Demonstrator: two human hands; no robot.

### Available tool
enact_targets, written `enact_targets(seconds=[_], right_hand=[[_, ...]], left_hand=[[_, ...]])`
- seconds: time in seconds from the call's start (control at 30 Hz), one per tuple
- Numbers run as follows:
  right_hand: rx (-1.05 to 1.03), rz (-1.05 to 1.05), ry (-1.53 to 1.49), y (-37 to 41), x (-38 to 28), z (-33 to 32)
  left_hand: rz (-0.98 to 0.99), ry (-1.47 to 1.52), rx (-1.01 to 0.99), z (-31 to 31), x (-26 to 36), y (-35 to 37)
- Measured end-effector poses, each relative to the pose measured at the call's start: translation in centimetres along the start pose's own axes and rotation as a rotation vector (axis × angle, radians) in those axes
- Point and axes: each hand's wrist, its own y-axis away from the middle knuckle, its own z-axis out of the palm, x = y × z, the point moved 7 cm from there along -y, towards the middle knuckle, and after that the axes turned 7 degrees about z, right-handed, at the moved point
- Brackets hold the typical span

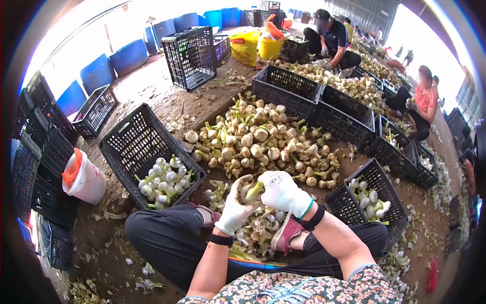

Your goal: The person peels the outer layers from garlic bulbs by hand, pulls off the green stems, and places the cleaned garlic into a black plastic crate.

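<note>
My left hand [237, 203], in a white glove soiled at the fingers, is wrapped round a garlic bulb [249, 192] with a green stem. My right hand [284, 193], in a cleaner white glove, has its fingers closed at the bulb's stem. Just beyond both hands lies a heap of untrimmed garlic [263, 137]. Peeled white bulbs [164, 180] rest in a tilted black crate [132, 137] on the left. Another black crate [375, 180] on the right holds more pale bulbs [367, 198]. Peelings [258, 228] lie below my hands, between my legs.
A white bucket [86, 180] with an orange bag stands left, near stacked black crates [53, 147]. A row of black crates [314, 109] borders the heap. Co-workers sit beyond it, one in dark clothes [336, 40] and one in pink [426, 99]. A yellow bag [245, 46] stands behind.
</note>
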Motion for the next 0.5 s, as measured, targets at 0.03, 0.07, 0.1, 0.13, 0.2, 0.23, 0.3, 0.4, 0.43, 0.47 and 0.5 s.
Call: enact_targets(seconds=[0.03, 0.07, 0.1, 0.13, 0.2, 0.23, 0.3, 0.4, 0.43, 0.47, 0.5], right_hand=[[0.145, -0.011, -0.079, 0.1, 0.0, -0.5], [0.291, -0.023, -0.159, 0.3, 0.2, -1.0], [0.294, -0.022, -0.159, 0.3, 0.6, -0.6], [0.267, 0.102, -0.275, 0.2, 2.1, -0.1], [0.194, 0.342, -0.503, -0.1, 4.3, 1.4], [0.107, 0.458, -0.681, 0.2, 4.8, 2.8], [0.174, 0.406, -0.719, 0.8, 3.8, 3.3], [0.200, 0.335, -0.560, 1.3, 2.3, 3.4], [0.193, 0.328, -0.530, 1.2, 2.5, 3.6], [0.191, 0.331, -0.534, 1.3, 2.8, 4.0], [0.264, 0.327, -0.491, 1.3, 3.4, 3.7]], left_hand=[[-0.015, 0.077, -0.017, 0.1, -0.1, 0.0], [-0.029, 0.153, -0.035, 0.2, -0.1, 0.0], [-0.028, 0.152, -0.038, 0.3, -0.5, -0.1], [0.015, 0.247, 0.068, -0.3, -1.0, -0.2], [0.071, 0.303, 0.268, -1.5, -1.6, -0.4], [0.073, 0.301, 0.268, -1.5, -1.8, -0.5], [0.077, 0.052, 0.378, -2.3, -2.1, 0.0], [0.013, 0.053, 0.547, -3.1, -3.1, 0.5], [-0.002, 0.080, 0.557, -3.6, -3.3, 0.5], [0.056, 0.025, 0.546, -4.1, -3.3, 0.3], [0.056, 0.024, 0.546, -4.3, -3.2, 0.1]])
